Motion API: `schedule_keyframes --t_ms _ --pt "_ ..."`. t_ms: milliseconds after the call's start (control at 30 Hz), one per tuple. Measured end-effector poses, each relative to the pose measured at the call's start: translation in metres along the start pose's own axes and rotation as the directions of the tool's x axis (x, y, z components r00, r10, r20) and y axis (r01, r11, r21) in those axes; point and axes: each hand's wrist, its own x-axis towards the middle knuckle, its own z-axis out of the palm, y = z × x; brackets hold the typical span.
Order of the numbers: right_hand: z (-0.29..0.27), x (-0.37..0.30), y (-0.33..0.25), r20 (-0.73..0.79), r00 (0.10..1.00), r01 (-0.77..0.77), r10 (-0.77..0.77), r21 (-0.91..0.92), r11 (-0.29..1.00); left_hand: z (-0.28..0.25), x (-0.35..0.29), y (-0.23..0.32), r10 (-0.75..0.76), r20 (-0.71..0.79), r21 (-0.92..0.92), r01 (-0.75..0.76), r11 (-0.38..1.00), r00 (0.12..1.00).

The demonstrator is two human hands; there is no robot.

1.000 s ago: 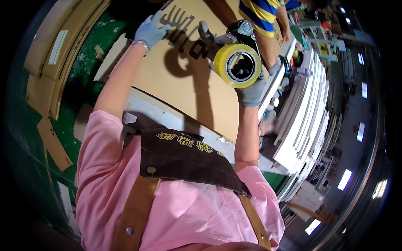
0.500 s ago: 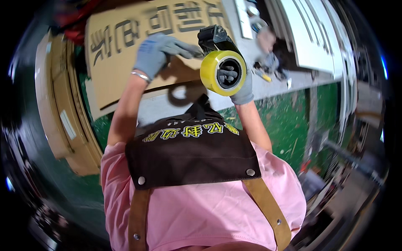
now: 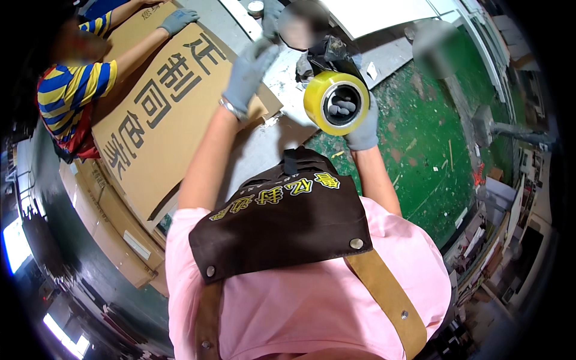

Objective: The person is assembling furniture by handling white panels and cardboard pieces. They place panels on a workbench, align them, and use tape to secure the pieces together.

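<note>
My right hand, in a grey glove, grips a tape dispenser carrying a wide yellow tape roll. Its grey fingertips show through the roll's core. To the left, my gloved left hand is raised with its fingers stretched out, somewhat blurred, and nothing shows in it. It is over the right end of a large brown cardboard sheet with big dark printing. A gap separates it from the tape roll.
At the far left, a person in a striped shirt rests a gloved hand on the cardboard. Another person's gloved hand is at the far side. Flattened cartons stand at left; white panels lie at the far right above green floor.
My view has turned rightward, bringing the striped-shirt person into sight. My left hand has swung from pointing toward the dispenser to pointing away from me. The dispenser stays in my right hand.
</note>
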Motion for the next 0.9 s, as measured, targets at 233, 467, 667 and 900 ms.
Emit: schedule_keyframes --t_ms 233,467,667,900 --pt "0.032 0.000 0.011 0.526 0.845 0.464 -0.098 -0.628 0.625 0.022 -0.103 -0.011 -0.277 0.136 -0.538 0.306 0.785 0.951" --pt "0.095 0.008 0.081 0.785 0.590 0.651 0.191 -0.602 0.463 -0.006 -0.149 -0.038 -0.553 -0.292 -0.805 0.111 0.582 0.780" --pt "0.165 0.012 0.187 0.787 0.605 0.656 0.124 -0.581 0.482 -0.096 -0.153 -0.080 -0.342 -0.586 -0.165 0.305 0.938 0.735" --pt "0.337 0.037 0.216 0.807 0.275 0.666 0.523 -0.552 0.501 -0.354 -0.224 -0.224 0.150 -0.863 0.428 0.538 0.726 0.483"
